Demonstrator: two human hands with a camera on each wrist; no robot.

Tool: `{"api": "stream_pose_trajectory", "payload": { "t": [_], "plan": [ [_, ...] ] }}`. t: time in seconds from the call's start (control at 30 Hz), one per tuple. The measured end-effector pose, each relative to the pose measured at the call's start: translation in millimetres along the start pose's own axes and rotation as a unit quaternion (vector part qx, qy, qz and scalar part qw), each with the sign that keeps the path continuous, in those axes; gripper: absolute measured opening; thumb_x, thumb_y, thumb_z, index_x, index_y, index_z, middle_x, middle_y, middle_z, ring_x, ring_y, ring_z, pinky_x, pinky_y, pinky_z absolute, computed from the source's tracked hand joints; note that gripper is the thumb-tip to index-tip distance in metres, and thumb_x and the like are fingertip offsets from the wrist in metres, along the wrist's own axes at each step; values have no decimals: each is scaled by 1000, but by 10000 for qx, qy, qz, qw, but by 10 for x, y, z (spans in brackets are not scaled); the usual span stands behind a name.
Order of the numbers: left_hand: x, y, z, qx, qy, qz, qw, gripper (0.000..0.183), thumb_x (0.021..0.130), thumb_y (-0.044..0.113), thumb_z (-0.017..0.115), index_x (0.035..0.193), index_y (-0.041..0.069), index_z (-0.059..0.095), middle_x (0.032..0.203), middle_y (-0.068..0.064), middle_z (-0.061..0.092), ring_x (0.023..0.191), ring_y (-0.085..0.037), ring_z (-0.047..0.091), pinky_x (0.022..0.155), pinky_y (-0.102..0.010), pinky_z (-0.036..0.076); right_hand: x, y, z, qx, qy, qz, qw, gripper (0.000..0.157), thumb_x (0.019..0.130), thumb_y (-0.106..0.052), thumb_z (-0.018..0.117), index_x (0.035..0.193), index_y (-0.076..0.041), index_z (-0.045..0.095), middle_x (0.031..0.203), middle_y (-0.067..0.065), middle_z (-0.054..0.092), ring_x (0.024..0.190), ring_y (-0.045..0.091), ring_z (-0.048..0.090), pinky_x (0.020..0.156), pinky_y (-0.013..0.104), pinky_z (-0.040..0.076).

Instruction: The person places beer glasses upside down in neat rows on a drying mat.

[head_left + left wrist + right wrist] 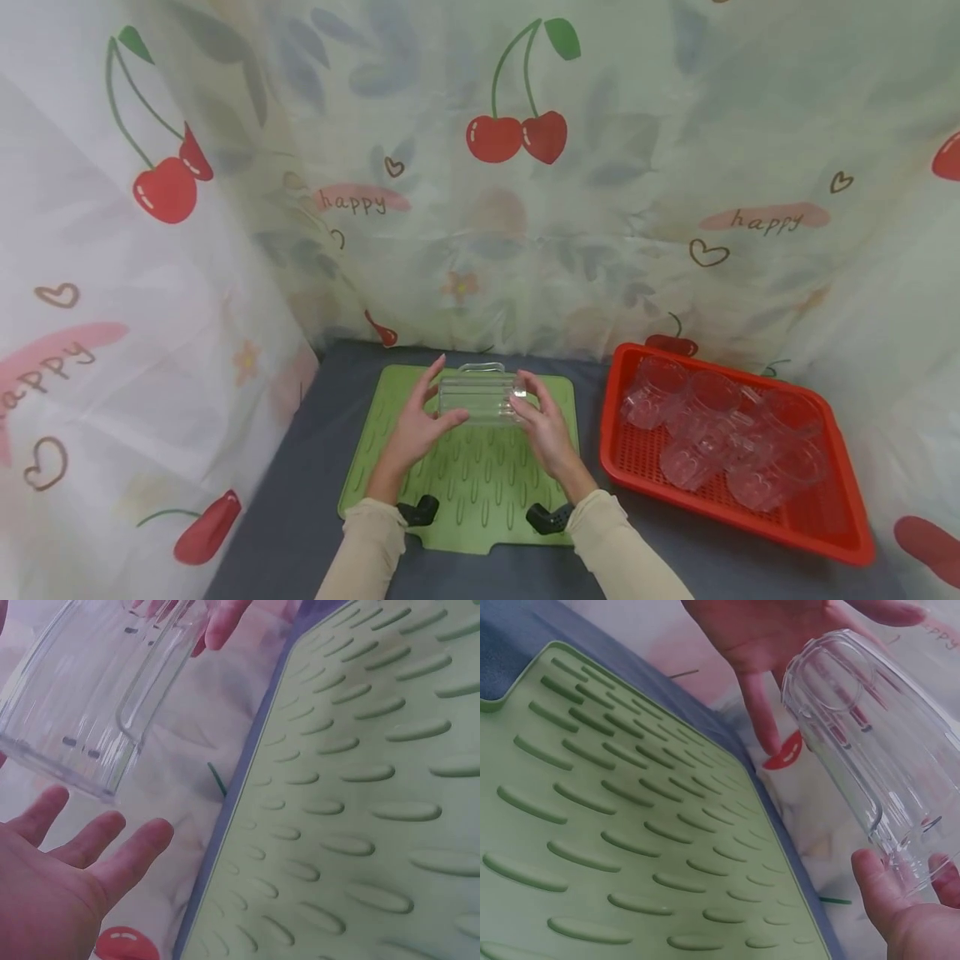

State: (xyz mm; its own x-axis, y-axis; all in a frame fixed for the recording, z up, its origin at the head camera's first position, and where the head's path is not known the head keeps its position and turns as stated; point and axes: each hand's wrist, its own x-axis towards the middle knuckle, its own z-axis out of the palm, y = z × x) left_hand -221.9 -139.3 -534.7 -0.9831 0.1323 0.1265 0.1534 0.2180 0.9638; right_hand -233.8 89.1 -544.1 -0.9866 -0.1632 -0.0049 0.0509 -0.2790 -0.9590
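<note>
A clear ribbed mug [480,400] lies sideways in the air above the green draining mat [480,492], its handle on the far side in the head view. My right hand [546,427] holds one end, thumb and fingers at the edge, as the right wrist view also shows. Spread fingers of my left hand [415,429] stand around the opposite end. In the left wrist view, the left fingers [139,859] are straight, a small gap from the mug's end. The right wrist view shows a round ring on the mug [840,682] at that end.
A red perforated basket [611,417] at the right contains several clear mugs [693,454]. Dark grey cloth [292,500] covers the table beneath mat and basket. Printed curtains [420,108] close off the back and both sides. Black wrist devices [547,518] sit at both cuffs.
</note>
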Motion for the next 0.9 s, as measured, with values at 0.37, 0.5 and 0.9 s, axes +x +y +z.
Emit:
{"api": "stream_pose_trajectory", "payload": {
  "t": [0.37,0.5,0.9],
  "plan": [
    [49,-1,72,-133,89,293,9994,91,87,22,83,159,40,30,169,-3,27,158,-34,23,125,-63,23,-15,25,55,-51,-102,7,9999,60,102,-11,55,156,-1,31,145,17,34,112,9,55,99,22,51],
    [57,15,94,-292,111,302,9991,92,86,21,84,160,33,31,168,-9,30,152,-38,33,120,-63,33,-16,32,61,-78,-114,56,9999,60,103,-14,55,157,-3,31,148,16,31,115,8,52,99,20,49],
    [70,34,136,-370,267,361,9983,100,75,10,91,157,32,37,163,-10,38,142,-37,46,112,-53,46,-9,28,64,209,-303,76,9993,55,105,-10,46,157,-3,27,143,11,33,109,4,57,95,21,52]
  ]
}}
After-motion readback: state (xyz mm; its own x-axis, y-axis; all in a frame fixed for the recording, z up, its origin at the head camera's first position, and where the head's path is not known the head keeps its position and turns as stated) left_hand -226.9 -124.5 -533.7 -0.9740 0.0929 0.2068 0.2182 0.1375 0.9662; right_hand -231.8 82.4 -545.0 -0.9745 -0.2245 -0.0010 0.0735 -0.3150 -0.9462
